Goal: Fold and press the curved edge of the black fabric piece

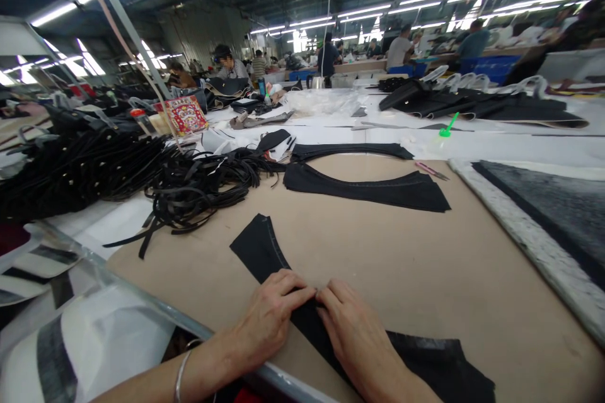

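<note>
A curved black fabric piece (pixel 259 245) lies slantwise across the tan board (pixel 378 252) in front of me. My left hand (pixel 278 302) and my right hand (pixel 347 321) meet near its middle, with fingertips pinched close together on its upper edge. Both hands are closed on the fabric; whether a strip lies between the fingertips is hidden. The right end of the piece shows beyond my right forearm. Farther up the board lie a stack of similar black pieces (pixel 363 189) and a narrower black stack (pixel 350 150).
A heap of black strips (pixel 203 189) spills over the board's left side. Pink thread snips (pixel 431 170) lie at the far right, near a green-handled tool (pixel 448 126). A pale slab with dark cloth (pixel 558 201) borders the right. A metal table edge (pixel 165 308) runs nearest me.
</note>
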Tool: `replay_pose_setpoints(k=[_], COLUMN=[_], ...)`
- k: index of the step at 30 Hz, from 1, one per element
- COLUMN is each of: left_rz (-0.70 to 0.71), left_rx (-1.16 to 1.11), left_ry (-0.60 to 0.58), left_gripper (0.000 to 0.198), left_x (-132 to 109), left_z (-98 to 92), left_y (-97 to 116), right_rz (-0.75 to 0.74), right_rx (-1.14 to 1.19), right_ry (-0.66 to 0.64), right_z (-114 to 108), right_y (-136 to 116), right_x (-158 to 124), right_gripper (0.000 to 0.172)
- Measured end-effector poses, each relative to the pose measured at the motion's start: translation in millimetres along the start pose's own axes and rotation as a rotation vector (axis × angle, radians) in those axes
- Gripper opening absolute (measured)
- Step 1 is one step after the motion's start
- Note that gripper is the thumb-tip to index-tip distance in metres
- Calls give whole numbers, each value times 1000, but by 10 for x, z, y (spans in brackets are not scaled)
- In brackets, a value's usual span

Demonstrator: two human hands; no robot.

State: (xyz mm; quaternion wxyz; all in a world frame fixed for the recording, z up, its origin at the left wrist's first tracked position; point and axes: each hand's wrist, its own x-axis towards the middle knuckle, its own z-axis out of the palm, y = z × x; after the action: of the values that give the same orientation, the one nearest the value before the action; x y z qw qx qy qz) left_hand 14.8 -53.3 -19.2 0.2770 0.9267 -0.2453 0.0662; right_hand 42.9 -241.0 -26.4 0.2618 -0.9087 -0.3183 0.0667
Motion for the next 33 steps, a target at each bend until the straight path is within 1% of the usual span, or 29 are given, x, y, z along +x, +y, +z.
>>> replay_pose_setpoints(k=[2,5,16,23,26,29,31,33], left_rz=[3,32,136,185,148,93,92,104], left_rx=[23,72,229,285,239,143,77,34], left_ry=[-15,-18,-28,-45,3,51,33,-16], left_gripper=[41,44,47,49,49,48,46,42], left_x=[-34,-79,-59,-41,-20,27,64,85], left_z=[62,94,60,24,20,61,116,181], left_y=[55,64,70,75,122,209,274,328], right_rz=[-14,-42,-160,-196,-208,-206,-206,-211], right_rx=[2,6,-63,-18,2,-2,-12,-16], right_ry=[9,22,68,72,71,58,54,66], right_z=[21,49,-28,-130,-173,-182,-175,-167], right_y=[29,78,328,449,459,457,454,451], right_x=[-16,-53,-338,-494,-520,-524,-522,-523], right_gripper=[20,20,22,24,25,26,25,24])
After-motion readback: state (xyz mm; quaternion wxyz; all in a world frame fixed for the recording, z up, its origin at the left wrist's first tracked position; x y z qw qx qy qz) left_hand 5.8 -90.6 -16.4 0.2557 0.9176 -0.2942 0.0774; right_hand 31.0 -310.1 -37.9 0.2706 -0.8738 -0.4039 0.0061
